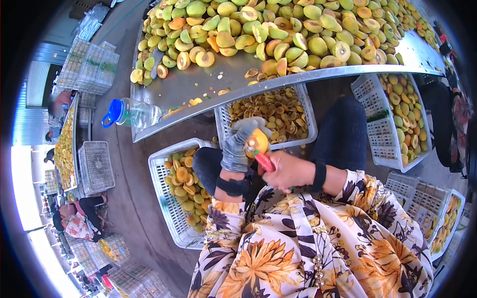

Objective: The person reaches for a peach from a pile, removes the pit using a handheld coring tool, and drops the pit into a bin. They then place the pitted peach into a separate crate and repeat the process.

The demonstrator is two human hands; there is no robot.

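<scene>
My left hand (238, 144), in a grey knitted glove, is closed round a yellow fruit piece (257, 142) above my lap. My bare right hand (288, 170) grips a small tool with a red handle (265, 161), whose tip meets the fruit; its blade is too small to make out. Below and beyond my hands, a white crate (311, 114) holds cut pits and scraps. Another white crate (161, 198) with halved fruit stands left of my knee. Halved green and yellow fruit (318, 44) is heaped on the metal table (218, 79).
A clear bottle with a blue cap (141, 113) lies at the table's left corner. More fruit crates (380, 134) (449, 223) stand at the right. Stacked crates (97, 166), another fruit-covered table (67, 144) and several people (82, 218) are at the left. Someone sits at the far right.
</scene>
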